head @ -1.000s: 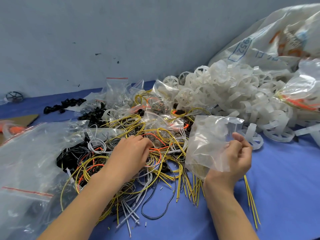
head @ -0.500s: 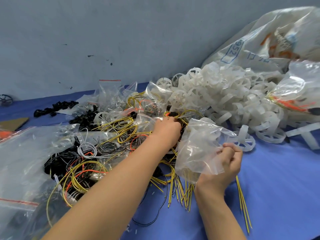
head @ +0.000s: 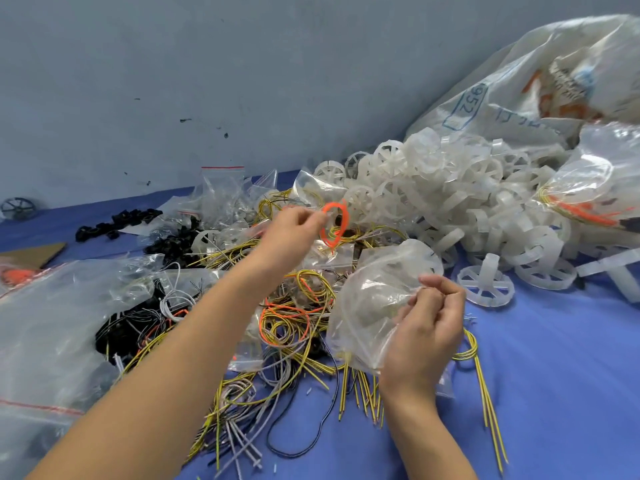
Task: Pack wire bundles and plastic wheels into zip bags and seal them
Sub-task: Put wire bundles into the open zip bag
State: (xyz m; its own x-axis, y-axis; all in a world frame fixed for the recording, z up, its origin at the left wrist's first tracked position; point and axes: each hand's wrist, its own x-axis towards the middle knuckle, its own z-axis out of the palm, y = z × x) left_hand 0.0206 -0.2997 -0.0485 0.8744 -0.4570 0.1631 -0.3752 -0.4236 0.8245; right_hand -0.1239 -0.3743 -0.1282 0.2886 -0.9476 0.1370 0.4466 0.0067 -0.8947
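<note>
— What's in your hands?
— My left hand [head: 294, 227] pinches an orange wire loop [head: 334, 223] above the wire heap [head: 294, 327]. My right hand [head: 429, 327] grips a zip bag [head: 374, 303]; its contents are unclear.
— Other bags?
— The far-right bag [head: 595, 185] holds yellow and orange wires.

left hand [head: 292, 228]: bare, fingertips slightly blurred
right hand [head: 429, 329]: bare, nails short, trimmed
left forearm [head: 173, 375]: bare all the way to frame edge
right forearm [head: 426, 441]: bare to frame edge, same
</note>
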